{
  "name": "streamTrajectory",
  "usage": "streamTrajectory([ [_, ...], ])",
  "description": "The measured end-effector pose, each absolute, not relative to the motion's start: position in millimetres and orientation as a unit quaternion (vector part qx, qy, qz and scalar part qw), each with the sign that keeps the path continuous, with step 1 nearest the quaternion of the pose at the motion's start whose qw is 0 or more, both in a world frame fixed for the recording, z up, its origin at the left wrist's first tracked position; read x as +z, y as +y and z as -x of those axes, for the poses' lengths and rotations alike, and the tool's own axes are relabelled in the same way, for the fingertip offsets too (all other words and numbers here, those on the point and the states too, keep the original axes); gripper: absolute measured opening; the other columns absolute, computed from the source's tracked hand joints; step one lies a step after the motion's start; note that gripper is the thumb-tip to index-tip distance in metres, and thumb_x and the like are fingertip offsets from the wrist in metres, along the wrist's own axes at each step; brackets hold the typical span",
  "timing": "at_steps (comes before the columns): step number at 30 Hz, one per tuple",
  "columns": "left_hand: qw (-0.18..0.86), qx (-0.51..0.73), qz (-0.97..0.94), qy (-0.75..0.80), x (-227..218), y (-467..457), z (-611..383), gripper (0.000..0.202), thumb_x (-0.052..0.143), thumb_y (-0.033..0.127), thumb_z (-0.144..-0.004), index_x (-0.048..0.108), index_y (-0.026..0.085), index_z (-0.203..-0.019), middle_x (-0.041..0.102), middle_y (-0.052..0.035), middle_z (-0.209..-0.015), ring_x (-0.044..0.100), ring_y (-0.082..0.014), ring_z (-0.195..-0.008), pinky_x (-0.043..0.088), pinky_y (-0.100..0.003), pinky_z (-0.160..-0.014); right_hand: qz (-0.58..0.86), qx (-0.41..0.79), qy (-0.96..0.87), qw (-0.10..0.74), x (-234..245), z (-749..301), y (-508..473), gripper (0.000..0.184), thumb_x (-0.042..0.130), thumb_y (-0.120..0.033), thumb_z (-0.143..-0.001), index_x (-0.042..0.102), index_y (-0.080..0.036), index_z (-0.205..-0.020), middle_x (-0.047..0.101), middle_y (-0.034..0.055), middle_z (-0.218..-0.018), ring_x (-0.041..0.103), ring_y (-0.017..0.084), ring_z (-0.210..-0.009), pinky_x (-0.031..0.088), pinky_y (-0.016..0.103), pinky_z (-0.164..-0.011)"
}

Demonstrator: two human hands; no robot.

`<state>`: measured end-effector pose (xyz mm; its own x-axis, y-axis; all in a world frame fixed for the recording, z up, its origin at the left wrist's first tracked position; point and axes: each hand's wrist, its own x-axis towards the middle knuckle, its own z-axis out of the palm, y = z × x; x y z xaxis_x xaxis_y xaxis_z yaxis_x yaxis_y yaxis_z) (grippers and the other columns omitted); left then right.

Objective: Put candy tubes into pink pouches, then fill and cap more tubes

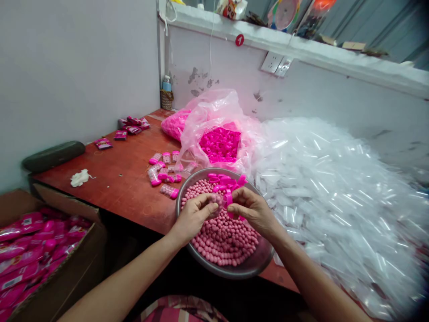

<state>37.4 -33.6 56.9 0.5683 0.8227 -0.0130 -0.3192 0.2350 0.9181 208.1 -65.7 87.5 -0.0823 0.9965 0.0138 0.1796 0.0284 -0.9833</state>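
Over a grey metal bowl (264, 257) of round pink balls (224, 246), my two hands work close together. My left hand (194, 217) pinches a small clear container (216, 206) with pink balls inside. Between the thumb and fingers of my right hand (251, 208) is a bright pink plastic cap (228, 197), right beside the container's end; whether the two touch I cannot tell. Several loose pink caps (224, 181) lie on the balls at the bowl's far side. Left of the bowl are several filled containers with pink caps (169, 191) on the red table (130, 183).
Behind the bowl stands an open plastic bag (194, 134) of pink caps. A large heap of clear plastic pieces (328, 188) covers the right side. At lower left, a cardboard box (73, 268) holds pink packets (23, 255). A dark elongated object (53, 156) lies along the table's left edge.
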Motion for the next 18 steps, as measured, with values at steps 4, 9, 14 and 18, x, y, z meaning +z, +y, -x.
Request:
streamTrajectory([
  [4, 0.669, 0.392, -0.574, 0.262, 55.4, -36.4, -34.9, 0.018, 0.057, 0.028, -0.077, 0.063, 0.016, -0.088, 0.059, -0.0021, -0.082, 0.055, -0.0162, -0.079, 0.045, -0.027, -0.075, 0.537, 0.395, -0.58, 0.468, 91.2, -213.8, -71.3, 0.026, 0.068, -0.035, -0.07, 0.052, -0.019, -0.083, 0.057, -0.0024, -0.066, 0.054, 0.011, -0.055, 0.043, 0.023, -0.049],
  [9, 0.58, 0.375, -0.681, 0.245, 60.4, -40.8, -33.9, 0.018, 0.051, 0.023, -0.081, 0.067, 0.017, -0.09, 0.064, -0.0016, -0.081, 0.057, -0.0187, -0.084, 0.042, -0.027, -0.08, 0.548, 0.223, -0.72, 0.364, 108.5, -214.9, -78.6, 0.03, 0.068, -0.031, -0.072, 0.054, -0.022, -0.097, 0.063, 0.0006, -0.077, 0.058, 0.015, -0.069, 0.044, 0.025, -0.061],
  [14, 0.541, 0.382, -0.694, 0.284, 58.9, -43.8, -31.8, 0.021, 0.052, 0.026, -0.082, 0.067, 0.02, -0.096, 0.067, -0.0024, -0.087, 0.059, -0.0197, -0.087, 0.044, -0.027, -0.08, 0.513, 0.133, -0.812, 0.243, 113.2, -211.8, -83.1, 0.019, 0.06, -0.033, -0.079, 0.057, -0.021, -0.094, 0.062, 0.0014, -0.076, 0.055, 0.013, -0.065, 0.041, 0.024, -0.062],
  [18, 0.515, 0.381, -0.71, 0.293, 54.5, -46.5, -30.4, 0.024, 0.054, 0.026, -0.081, 0.066, 0.022, -0.102, 0.068, -0.0034, -0.097, 0.061, -0.019, -0.09, 0.045, -0.027, -0.081, 0.489, 0.11, -0.833, 0.235, 106.8, -212.7, -92.1, 0.012, 0.056, -0.028, -0.082, 0.056, -0.018, -0.088, 0.059, 0.0014, -0.072, 0.053, 0.012, -0.065, 0.038, 0.022, -0.06],
])
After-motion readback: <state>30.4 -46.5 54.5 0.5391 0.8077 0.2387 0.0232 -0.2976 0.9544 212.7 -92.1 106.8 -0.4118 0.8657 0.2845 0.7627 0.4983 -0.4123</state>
